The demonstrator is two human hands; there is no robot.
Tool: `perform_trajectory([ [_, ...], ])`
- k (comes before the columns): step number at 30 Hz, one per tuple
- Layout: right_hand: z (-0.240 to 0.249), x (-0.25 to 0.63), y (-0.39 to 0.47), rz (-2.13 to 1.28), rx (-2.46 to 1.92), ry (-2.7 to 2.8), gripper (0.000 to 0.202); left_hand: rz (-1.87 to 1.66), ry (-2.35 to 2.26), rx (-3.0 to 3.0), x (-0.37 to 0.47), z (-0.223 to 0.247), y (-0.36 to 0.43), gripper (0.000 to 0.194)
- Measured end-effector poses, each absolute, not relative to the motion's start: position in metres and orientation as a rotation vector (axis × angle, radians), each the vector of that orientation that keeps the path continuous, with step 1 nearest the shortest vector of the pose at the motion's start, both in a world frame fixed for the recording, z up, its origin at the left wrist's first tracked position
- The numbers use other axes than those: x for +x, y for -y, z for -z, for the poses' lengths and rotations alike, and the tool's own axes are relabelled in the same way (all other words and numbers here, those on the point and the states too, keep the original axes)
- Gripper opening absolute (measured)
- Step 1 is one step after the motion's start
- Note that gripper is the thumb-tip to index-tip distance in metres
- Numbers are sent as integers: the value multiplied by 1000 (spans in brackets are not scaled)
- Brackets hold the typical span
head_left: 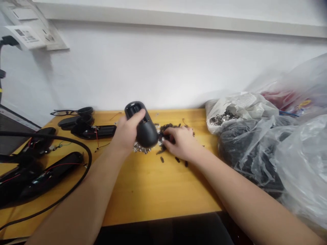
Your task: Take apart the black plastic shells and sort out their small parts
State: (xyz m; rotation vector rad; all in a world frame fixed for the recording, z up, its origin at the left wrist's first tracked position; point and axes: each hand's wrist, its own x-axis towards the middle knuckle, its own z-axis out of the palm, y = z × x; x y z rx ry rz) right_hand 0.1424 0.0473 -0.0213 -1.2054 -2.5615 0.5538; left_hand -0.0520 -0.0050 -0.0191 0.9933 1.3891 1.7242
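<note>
My left hand is closed round a black rounded plastic housing, its thumb lying over the slotted upper end. The housing is tilted above the wooden table. Beneath and beside it lie small shiny metal parts. Just to the right, my right hand reaches into a pile of small black parts with thumb and fingers bent together; whatever is between the fingertips is too small to make out. A few loose black pieces lie in front of the pile.
Black housings with thin wires and a black cable occupy the left side. A white bag of metal parts and clear plastic bags stand at the right. The wall borders the table's back, with a plugged-in adapter upper left.
</note>
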Motion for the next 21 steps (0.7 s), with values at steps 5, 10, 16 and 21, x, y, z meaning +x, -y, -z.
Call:
perform_trajectory([
  [5, 25, 138, -52, -604, -1226, 2543, 11, -1697, -1388, 853, -46, 16, 6, 50],
  [10, 17, 143, -50, -758, -1248, 2420, 15, -1584, -1436, 840, -44, 19, 5, 46],
  [16, 24, 138, -49, -628, -1245, 2472, 14, -1614, -1486, 894, -45, 19, 4, 46],
  [21, 32, 133, -52, -668, -1207, 2473, 12, -1615, -1530, 891, -43, 15, 5, 46],
])
